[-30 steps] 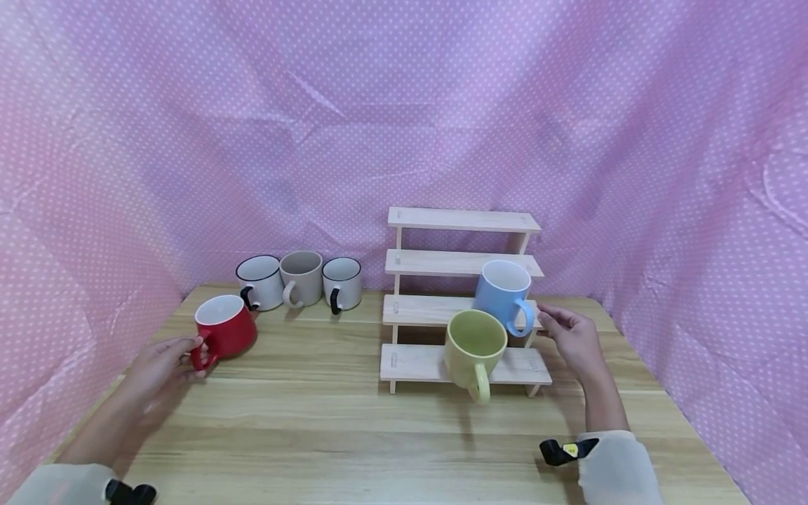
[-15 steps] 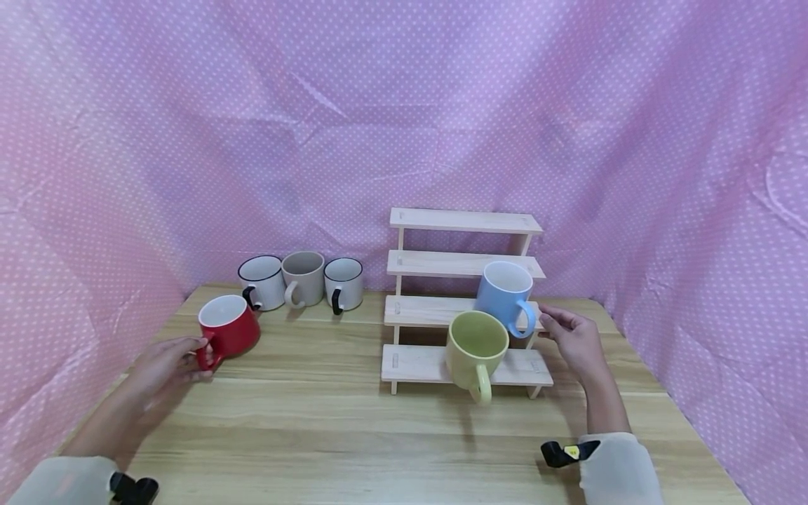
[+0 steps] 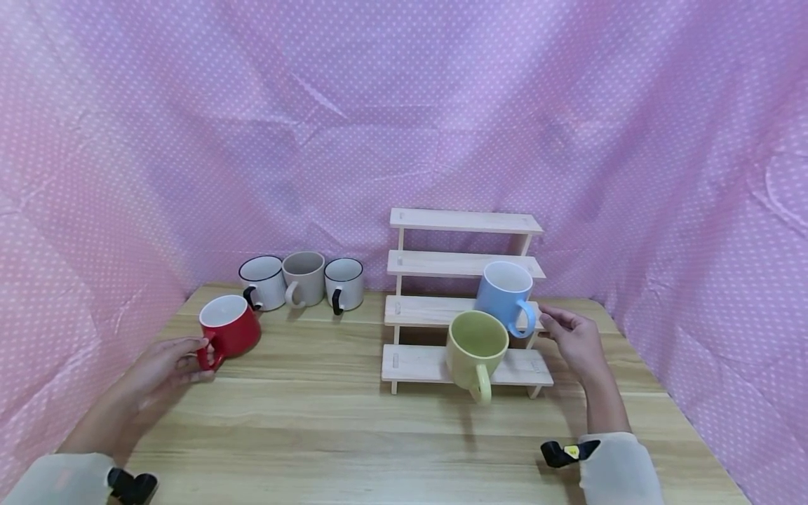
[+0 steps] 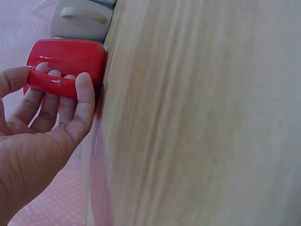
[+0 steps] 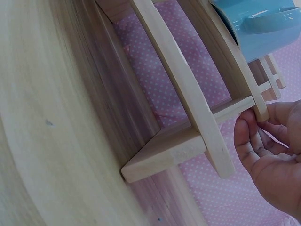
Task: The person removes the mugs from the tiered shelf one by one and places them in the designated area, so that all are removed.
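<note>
My left hand [image 3: 165, 366] grips the handle of a red mug [image 3: 236, 335] with a white inside at the left of the table. In the left wrist view the fingers [image 4: 84, 96] curl through the handle, with the thumb at its end. On the right, my right hand [image 5: 277, 155] pinches the end of a step of a pale wooden tiered shelf [image 3: 416, 358]. That is the second step from the bottom, and a light blue mug [image 3: 495, 300] stands on it. A yellow-green mug [image 3: 461, 361] stands on the lowest step, its handle facing forward.
Behind the red mug, a white mug with a black rim [image 3: 268, 289], a grey-beige mug [image 3: 309, 284] and another black-rimmed white mug [image 3: 350, 291] stand in a row on the wooden table [image 3: 303, 435]. Pink dotted cloth [image 3: 315, 126] hangs around the back and sides.
</note>
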Demonstrator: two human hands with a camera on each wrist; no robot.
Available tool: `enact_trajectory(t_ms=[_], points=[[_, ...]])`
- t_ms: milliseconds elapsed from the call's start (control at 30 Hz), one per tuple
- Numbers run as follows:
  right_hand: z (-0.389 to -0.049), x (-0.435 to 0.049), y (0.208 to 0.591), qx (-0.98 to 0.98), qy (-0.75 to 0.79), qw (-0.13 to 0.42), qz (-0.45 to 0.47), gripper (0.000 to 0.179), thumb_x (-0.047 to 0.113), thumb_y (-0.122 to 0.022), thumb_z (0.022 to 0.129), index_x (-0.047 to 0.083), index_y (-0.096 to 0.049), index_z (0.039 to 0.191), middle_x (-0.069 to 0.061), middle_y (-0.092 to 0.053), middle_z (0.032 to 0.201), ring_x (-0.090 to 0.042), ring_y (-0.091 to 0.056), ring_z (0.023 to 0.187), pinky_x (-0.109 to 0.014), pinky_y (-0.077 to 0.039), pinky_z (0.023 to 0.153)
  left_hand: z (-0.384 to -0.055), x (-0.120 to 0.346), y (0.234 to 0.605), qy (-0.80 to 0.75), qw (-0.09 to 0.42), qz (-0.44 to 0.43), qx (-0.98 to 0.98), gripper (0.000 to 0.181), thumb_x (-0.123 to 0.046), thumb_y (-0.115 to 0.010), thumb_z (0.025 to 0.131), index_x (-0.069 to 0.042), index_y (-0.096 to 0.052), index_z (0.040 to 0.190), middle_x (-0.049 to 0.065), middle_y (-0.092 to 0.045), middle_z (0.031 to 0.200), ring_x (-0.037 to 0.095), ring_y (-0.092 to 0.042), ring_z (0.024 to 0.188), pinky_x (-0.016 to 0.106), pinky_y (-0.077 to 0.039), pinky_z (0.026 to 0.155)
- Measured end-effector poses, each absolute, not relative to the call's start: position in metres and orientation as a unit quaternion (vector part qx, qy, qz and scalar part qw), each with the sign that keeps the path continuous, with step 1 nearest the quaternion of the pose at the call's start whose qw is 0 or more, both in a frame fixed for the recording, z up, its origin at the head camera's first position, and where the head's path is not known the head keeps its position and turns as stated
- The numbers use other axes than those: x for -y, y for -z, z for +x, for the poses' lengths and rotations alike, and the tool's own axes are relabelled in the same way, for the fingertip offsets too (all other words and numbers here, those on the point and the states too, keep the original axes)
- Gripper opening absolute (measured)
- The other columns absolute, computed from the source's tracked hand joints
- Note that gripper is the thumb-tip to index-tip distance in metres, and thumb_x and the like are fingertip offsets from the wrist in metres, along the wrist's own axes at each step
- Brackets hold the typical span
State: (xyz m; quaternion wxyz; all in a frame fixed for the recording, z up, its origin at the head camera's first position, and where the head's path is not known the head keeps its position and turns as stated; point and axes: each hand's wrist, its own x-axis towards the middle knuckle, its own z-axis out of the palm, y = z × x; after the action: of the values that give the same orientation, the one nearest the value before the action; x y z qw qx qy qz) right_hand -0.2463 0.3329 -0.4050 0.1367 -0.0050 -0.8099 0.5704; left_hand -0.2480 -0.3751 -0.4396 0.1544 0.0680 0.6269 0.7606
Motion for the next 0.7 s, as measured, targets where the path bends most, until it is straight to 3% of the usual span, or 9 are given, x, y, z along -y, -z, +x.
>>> enact_trajectory(t_ms=[133,267,367,500,700], points=[[-0.246,-0.332,0.405,0.810,-0.571,0.137,-0.003,0.039,0.012,-0.057,0.106,-0.012,-0.055,0.137,-0.031,-0.055,0.139,0.003,-0.065,0.091,-0.027,-0.060,0.086,-0.249,0.376,0.437,-0.747,0.160,0.042,-0.644,0.028,-0.012,-0.047,0.110,-0.009,-0.075,0.106,0.003,-0.072,0.100,0.019,-0.072,0.094,0.044,-0.061,0.087],[-0.246,-0.332,0.404,0.811,-0.570,0.134,-0.006,0.039,0.012,-0.056,0.106,-0.012,-0.055,0.137,-0.031,-0.053,0.142,0.004,-0.065,0.092,-0.027,-0.060,0.086,-0.253,0.378,0.434,-0.712,0.142,0.010,-0.688,0.022,-0.020,-0.051,0.109,-0.019,-0.072,0.104,-0.001,-0.072,0.101,0.018,-0.073,0.090,0.042,-0.063,0.081],[-0.246,-0.332,0.404,0.813,-0.567,0.133,-0.006,0.040,0.012,-0.056,0.106,-0.012,-0.055,0.138,-0.031,-0.054,0.141,0.003,-0.065,0.092,-0.026,-0.060,0.086,-0.256,0.377,0.430,-0.709,0.103,-0.025,-0.698,0.021,-0.026,-0.054,0.108,-0.024,-0.072,0.096,-0.006,-0.070,0.092,0.012,-0.071,0.081,0.032,-0.063,0.072],[-0.246,-0.332,0.405,0.814,-0.566,0.133,-0.005,0.039,0.012,-0.057,0.106,-0.012,-0.055,0.138,-0.031,-0.055,0.139,0.002,-0.065,0.092,-0.026,-0.060,0.085,-0.256,0.372,0.422,-0.745,0.040,-0.063,-0.663,0.023,-0.024,-0.058,0.106,-0.024,-0.071,0.088,-0.007,-0.063,0.084,0.007,-0.064,0.074,0.021,-0.058,0.065],[-0.246,-0.332,0.405,0.813,-0.566,0.135,-0.007,0.039,0.012,-0.056,0.106,-0.011,-0.055,0.138,-0.030,-0.054,0.140,0.003,-0.065,0.091,-0.026,-0.060,0.085,-0.259,0.355,0.402,-0.765,-0.015,-0.075,-0.640,0.015,-0.023,-0.066,0.102,-0.019,-0.068,0.088,-0.007,-0.066,0.081,0.008,-0.063,0.070,0.020,-0.057,0.062]])
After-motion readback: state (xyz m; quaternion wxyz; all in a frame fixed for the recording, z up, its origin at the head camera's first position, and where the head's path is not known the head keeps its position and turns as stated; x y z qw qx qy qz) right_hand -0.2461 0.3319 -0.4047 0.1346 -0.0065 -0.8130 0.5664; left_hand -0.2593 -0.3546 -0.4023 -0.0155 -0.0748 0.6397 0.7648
